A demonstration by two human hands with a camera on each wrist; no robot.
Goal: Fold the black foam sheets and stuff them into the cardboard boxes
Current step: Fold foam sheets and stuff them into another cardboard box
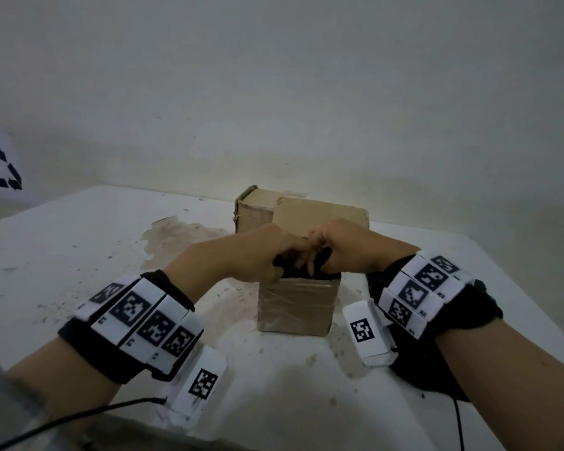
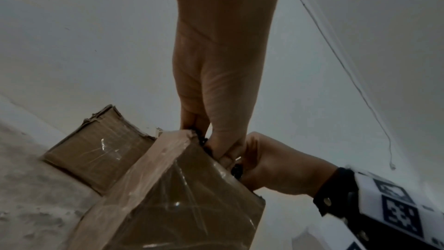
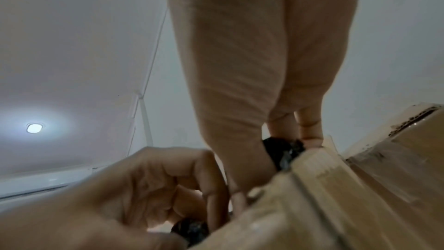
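A small taped cardboard box stands upright in the middle of the white table. A black foam sheet is bunched in its open top, mostly hidden by my fingers. My left hand and right hand meet above the opening, each with curled fingers gripping the foam. In the left wrist view my left hand reaches down into the box, with foam showing at the rim. The right wrist view shows foam pinched at the box edge.
Two larger closed cardboard boxes stand just behind the small one, close to the wall. A brownish stain marks the table left of them. Cables trail off the near edge. A recycling sign hangs on the left wall.
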